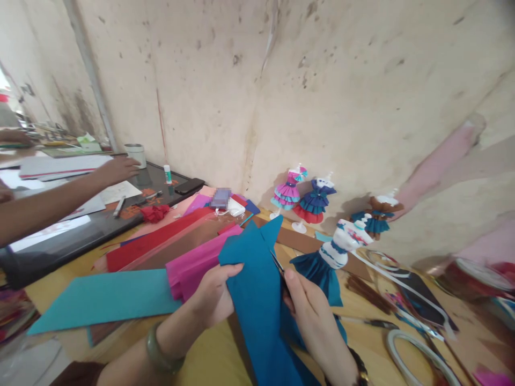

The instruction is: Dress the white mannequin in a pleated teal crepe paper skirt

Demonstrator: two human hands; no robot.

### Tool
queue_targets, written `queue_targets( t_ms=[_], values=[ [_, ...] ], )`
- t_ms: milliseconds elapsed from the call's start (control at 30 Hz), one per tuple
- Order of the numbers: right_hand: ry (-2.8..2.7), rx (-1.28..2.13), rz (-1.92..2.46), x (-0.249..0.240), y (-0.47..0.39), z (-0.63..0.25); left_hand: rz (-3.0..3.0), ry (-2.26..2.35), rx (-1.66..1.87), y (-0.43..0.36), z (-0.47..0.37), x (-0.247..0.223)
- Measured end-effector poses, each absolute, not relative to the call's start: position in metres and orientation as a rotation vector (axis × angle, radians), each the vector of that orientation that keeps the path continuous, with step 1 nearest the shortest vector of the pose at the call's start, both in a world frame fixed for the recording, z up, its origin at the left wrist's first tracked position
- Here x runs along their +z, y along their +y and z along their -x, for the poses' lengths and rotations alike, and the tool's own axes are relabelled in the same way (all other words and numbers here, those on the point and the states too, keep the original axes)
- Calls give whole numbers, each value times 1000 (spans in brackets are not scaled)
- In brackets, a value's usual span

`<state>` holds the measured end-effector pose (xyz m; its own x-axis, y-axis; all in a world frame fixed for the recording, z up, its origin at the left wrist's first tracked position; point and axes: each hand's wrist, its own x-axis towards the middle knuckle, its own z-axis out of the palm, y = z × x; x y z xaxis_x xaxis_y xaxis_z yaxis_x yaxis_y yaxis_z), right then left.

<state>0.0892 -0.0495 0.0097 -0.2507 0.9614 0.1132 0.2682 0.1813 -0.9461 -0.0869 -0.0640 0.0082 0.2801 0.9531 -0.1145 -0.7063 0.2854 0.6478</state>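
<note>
A long blue sheet of paper hangs in front of me, its top edge cut into points. My left hand pinches its left edge, thumb on the front. Scissors are in my right hand, their blades at the sheet's upper right edge and the handles hidden by my fingers. Just right of the sheet, a small white dress form with a dark teal skirt leans to one side.
Turquoise paper, magenta paper and red paper lie left. Dressed mini forms stand by the wall. A white tape roll is at lower right. Another person's arm reaches over the dark desk at left.
</note>
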Motion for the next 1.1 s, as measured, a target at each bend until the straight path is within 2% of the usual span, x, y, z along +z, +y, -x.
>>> queue_targets(
  t_ms=[1100],
  values=[
    [-1730, 952, 1132, 13, -49, -87, -447, 594, 1185, -66, 80, 8]
  ],
)
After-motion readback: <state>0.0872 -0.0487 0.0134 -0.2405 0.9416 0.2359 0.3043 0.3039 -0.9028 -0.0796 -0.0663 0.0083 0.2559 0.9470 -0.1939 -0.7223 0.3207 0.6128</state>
